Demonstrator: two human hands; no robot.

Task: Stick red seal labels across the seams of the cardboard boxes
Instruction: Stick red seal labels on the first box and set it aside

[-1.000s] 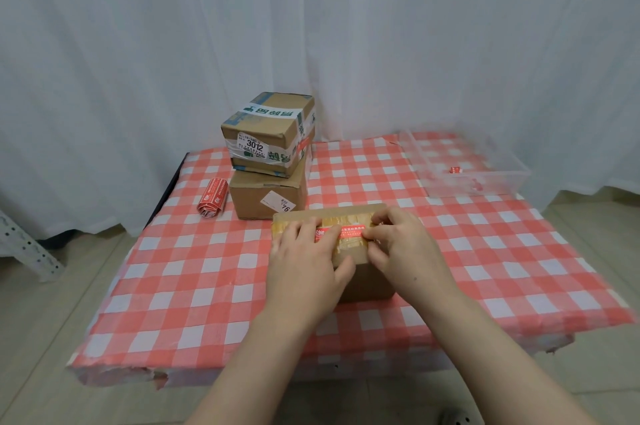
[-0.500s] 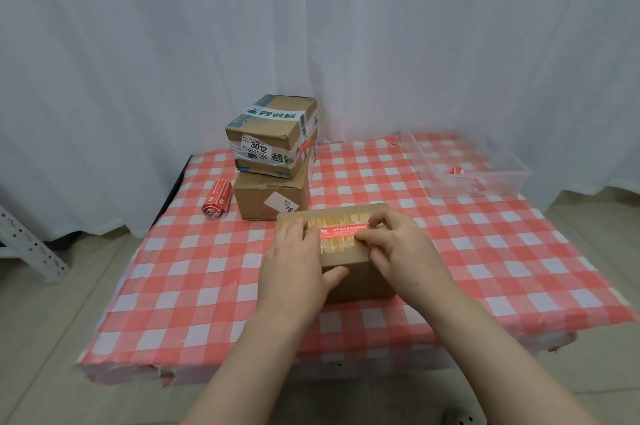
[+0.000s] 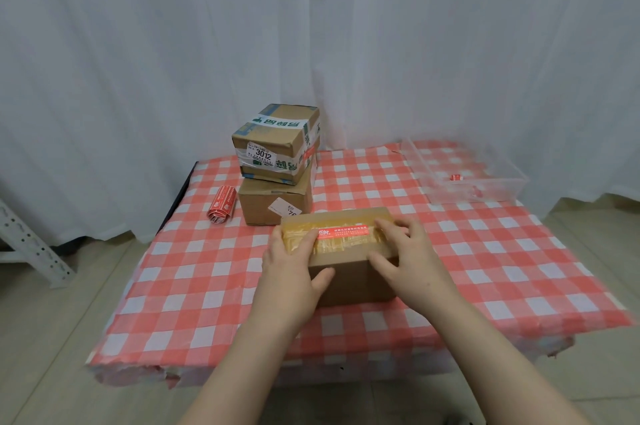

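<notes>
Red seal label was pressed onto the cardboard box between the left hand and right hand, fingers flat; firm outward smoothing was judged needed.

red seal label flat along taped top of near cardboard box; stacked boxes behind it, label roll to their left.

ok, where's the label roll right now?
In the head view, the roll of red labels lies on the checked tablecloth near the far left corner. It sits just left of the lower box of the two-box stack, not touching it.
</notes>
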